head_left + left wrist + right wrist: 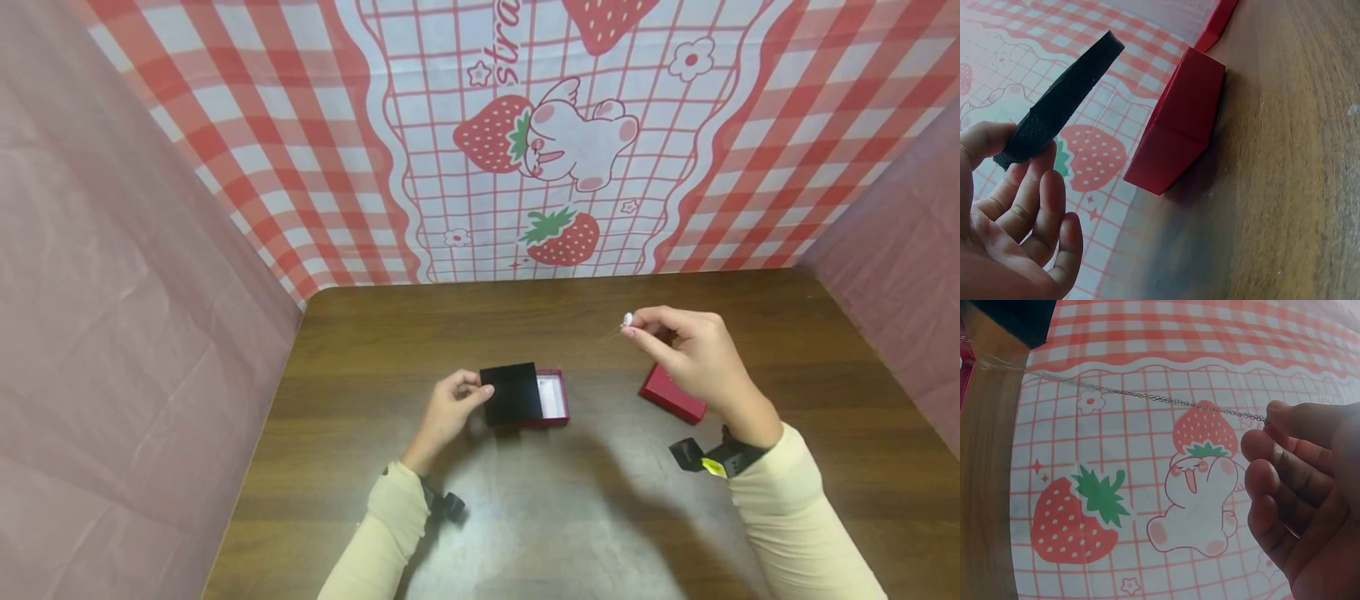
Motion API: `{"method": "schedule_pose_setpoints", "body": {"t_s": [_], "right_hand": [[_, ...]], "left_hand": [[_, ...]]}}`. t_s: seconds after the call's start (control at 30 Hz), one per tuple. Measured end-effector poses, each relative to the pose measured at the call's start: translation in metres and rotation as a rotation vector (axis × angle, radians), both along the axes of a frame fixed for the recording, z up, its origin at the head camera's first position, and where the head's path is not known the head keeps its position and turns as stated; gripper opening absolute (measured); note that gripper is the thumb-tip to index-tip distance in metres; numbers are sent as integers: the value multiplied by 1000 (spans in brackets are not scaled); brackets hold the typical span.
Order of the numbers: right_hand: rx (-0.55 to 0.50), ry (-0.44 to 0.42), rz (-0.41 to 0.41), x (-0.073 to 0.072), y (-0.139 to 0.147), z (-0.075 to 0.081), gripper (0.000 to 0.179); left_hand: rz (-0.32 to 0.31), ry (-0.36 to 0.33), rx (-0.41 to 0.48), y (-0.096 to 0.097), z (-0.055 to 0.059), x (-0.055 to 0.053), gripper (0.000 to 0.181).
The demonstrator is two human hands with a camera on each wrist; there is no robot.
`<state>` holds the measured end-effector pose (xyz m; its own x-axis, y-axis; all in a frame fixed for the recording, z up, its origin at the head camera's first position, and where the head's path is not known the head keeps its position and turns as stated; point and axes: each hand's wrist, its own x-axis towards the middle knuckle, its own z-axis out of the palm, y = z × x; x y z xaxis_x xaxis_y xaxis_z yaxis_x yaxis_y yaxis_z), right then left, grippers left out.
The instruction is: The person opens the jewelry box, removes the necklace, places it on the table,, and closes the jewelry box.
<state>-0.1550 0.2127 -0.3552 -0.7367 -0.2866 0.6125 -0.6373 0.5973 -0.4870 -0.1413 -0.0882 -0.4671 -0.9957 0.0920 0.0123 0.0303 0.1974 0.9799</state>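
My left hand [450,408] pinches a black foam pad [512,393] by its near-left edge, thumb on top. In the left wrist view the pad [1060,103] appears tilted, raised apart from a small red box [1185,119]. White lining shows inside that box at the pad's right side in the head view. Up and to the right, my right hand [693,350] pinches a thin chain necklace between thumb and index finger, a small white piece [627,319] at the fingertips. The chain [1166,400] stretches leftward; its far end is too faint to make out.
A red box lid [672,396] lies on the wooden table [360,350], below my right hand. Behind the table hangs a strawberry-print cloth [420,167]. Pinkish curtains [135,333] close off both sides.
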Motion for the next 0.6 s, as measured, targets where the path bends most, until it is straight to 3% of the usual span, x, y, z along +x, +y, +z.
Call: {"method": "schedule_pose_setpoints", "body": {"t_s": [0.17, 0.6], "right_hand": [[33, 18, 2, -1, -1, -1, 26], [6, 12, 12, 1, 0, 0, 30]], "left_hand": [[4, -5, 9, -1, -31, -12, 15], [-3, -10, 0, -2, -36, -10, 18]]}}
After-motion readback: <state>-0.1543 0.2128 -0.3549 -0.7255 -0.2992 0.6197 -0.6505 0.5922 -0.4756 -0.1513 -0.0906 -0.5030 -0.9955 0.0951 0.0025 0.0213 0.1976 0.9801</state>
